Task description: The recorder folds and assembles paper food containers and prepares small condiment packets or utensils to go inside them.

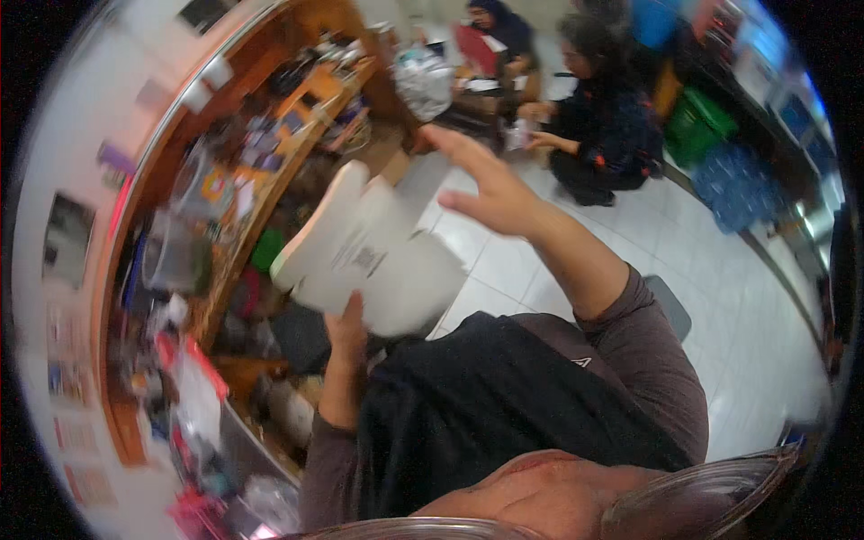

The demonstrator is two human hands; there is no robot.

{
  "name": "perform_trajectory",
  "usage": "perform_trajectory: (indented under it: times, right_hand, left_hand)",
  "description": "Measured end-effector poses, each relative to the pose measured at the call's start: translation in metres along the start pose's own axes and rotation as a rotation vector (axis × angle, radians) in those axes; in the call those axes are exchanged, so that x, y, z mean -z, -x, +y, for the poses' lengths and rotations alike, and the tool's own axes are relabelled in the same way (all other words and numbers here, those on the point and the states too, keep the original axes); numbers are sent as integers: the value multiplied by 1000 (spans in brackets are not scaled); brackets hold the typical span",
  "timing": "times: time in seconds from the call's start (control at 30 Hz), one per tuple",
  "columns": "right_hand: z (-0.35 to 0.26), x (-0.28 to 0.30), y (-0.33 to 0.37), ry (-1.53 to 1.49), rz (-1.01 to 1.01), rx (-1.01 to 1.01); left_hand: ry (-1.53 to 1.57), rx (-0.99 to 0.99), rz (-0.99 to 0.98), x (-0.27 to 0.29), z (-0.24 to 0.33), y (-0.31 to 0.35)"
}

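Observation:
My left hand (348,331) grips a broad white flat piece (382,279) by its near edge, thumb in front and fingers hidden behind it. This piece has a rounded lobe sticking up at its far left, an uneven right edge and small dark print in the middle; motion blur hides what kind of thing it is. Up and to the right of it, my right hand (490,184) is raised with its fingers stretched out and the thumb apart. Nothing shows in that hand, and it does not touch the white piece.
A cluttered wooden shelf unit (297,144) runs along my left, with a clear plastic tub (175,252) on it. Ahead, two people sit or crouch low, one in dark clothes (603,126). A green bin (700,124) and a blue bag (738,191) stand right. White tiles (504,265) cover the floor.

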State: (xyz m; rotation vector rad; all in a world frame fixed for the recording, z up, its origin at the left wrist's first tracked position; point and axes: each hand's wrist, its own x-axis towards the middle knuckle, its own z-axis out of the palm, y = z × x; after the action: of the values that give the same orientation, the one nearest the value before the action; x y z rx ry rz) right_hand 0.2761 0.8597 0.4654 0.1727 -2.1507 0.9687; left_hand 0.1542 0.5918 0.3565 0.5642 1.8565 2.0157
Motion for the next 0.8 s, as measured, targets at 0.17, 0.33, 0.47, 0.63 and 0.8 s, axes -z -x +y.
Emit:
perform_trajectory:
  times: [0.17,0.33,0.47,0.63,0.8]
  right_hand:
    - [16,-78,-7,-341,-431,-401]
    - [18,-75,-38,-651,-584,-460]
    - [15,-77,-67,-716,-724,-267]
    - [-29,-89,-93,-485,-909,268]
    - [-76,-115,-97,-249,-1030,1018]
  left_hand:
    - [58,14,65,3,24,25]
    - [180,-47,186,-26,33,39]
    - [-386,-261,202,-21,-6,53]
    - [-572,-138,520,-28,32,122]
    - [-392,-386,925,-51,37,201]
